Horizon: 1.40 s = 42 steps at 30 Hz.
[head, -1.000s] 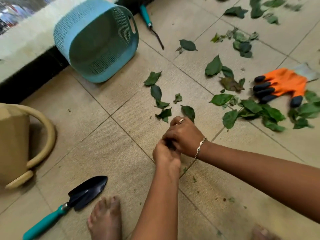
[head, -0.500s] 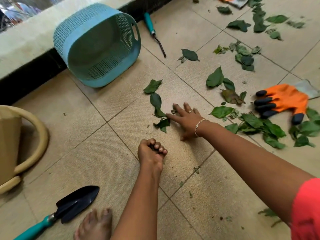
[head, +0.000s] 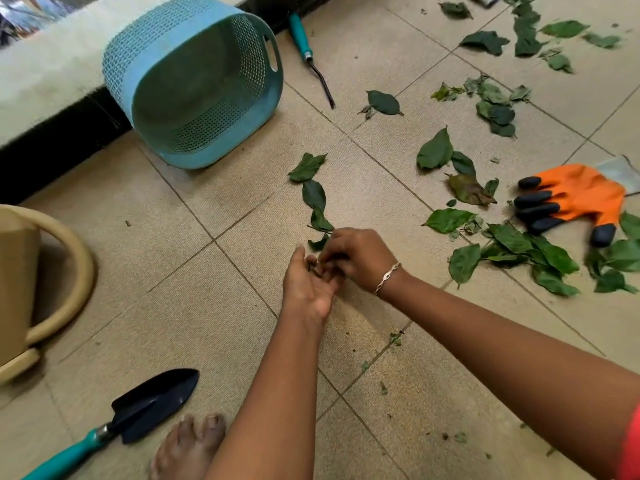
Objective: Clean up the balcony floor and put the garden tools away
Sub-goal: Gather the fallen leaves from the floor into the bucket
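Back from the floor, right hand [head: 360, 258] meets left hand [head: 306, 289], now opened into a palm-up cup, and its fingertips pinch dark scraps [head: 317, 270] into it. More leaves [head: 313, 195] lie just beyond the fingers, in a row running away toward the basket [head: 138, 64], which is tipped on its side with its mouth facing the hands. Right hand is nearer. Only bare tile lies between. Glove [head: 581, 195] sits amid thicker litter at right; trowel [head: 156, 403] lies by the foot.
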{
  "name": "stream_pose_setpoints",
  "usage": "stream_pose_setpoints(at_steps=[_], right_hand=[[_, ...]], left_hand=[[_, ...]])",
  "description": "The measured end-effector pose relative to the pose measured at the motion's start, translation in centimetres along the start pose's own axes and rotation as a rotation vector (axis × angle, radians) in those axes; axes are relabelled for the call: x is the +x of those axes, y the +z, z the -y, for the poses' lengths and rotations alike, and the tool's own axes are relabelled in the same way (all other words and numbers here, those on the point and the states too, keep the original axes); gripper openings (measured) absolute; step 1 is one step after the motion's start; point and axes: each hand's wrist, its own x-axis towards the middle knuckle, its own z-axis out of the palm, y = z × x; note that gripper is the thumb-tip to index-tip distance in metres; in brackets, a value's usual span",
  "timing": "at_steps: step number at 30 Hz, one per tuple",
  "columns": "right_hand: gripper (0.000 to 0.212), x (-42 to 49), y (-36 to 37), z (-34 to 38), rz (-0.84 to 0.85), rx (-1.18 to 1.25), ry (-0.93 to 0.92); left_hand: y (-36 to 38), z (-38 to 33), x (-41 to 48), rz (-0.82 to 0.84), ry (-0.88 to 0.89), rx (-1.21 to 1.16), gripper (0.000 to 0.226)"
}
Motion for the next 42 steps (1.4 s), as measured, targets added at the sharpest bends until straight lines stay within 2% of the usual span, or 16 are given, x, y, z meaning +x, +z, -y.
stream_pose_setpoints(at_steps=[3, 5, 8, 9, 11, 13, 17, 20, 24, 27, 29, 31, 33, 35, 39, 42], right_hand=[[0.010, 0.8, 1.7, 1.4, -0.005, -0.214, -0.259], [0.012, 2.4, 1.6, 1.7, 0.163, -0.247, -0.199], [0.053, 5.3, 0.6, 1.1, 0.462, -0.048, -0.052], [0.065, 6.3, 0.2, 0.7, 0.486, 0.036, -0.024], [0.084, 8.2, -0.6, -0.6, 0.391, 0.093, 0.042], [0.094, 9.7, -1.3, -2.0, 0.313, -0.063, 0.113], [0.113, 10.1, -0.9, -3.4, 0.585, -0.473, 0.131], [0.100, 7.8, 0.7, -3.1, 0.568, -0.541, 0.042], [0.039, 2.6, 1.1, -3.7, 0.213, -0.448, -0.151], [0.021, 0.7, 0.3, -5.1, 0.069, -0.405, -0.202], [0.018, 0.8, -1.7, -5.1, 0.114, -0.329, -0.023], [0.015, 0.8, -3.7, -4.9, 0.146, -0.126, 0.140], [0.014, 1.1, -5.2, -3.7, 0.209, 0.050, 0.169], [0.015, 1.3, -5.5, -1.8, 0.289, 0.105, 0.165], [0.017, 1.4, -4.0, 0.0, 0.251, 0.036, 0.172], [0.015, 0.8, -2.5, -0.2, 0.240, -0.198, 0.097]], left_hand=[[0.1, -0.5, 0.5, -0.030, -0.036, -0.080, 0.041], [-0.2, -1.0, 0.8, -0.114, -0.033, -0.073, 0.038], [0.1, -1.7, 0.8, -0.264, 0.019, -0.031, 0.040], [0.4, -2.0, 0.7, -0.282, 0.030, -0.026, 0.041], [0.8, -2.4, 0.7, -0.263, 0.031, -0.056, 0.040], [0.5, -2.5, 0.9, -0.260, 0.041, -0.088, 0.040], [-1.1, -1.8, 1.0, -0.269, 0.053, -0.110, 0.040], [-1.4, -1.8, 1.2, -0.236, 0.066, -0.113, 0.039], [-0.9, -2.0, 1.0, -0.200, 0.094, -0.062, 0.038], [-0.9, -1.4, 1.0, -0.194, 0.113, -0.027, 0.029], [-0.7, -0.9, 0.8, -0.184, 0.127, 0.017, 0.019], [-0.3, -0.6, 0.7, -0.152, 0.130, 0.079, 0.016], [0.3, -0.2, 0.6, -0.093, 0.108, 0.183, 0.020], [1.2, 0.5, 0.3, -0.026, 0.061, 0.295, 0.028], [2.5, 1.4, -0.3, -0.003, -0.006, 0.380, 0.039], [2.6, 1.5, -0.7, -0.007, -0.038, 0.330, 0.042]])
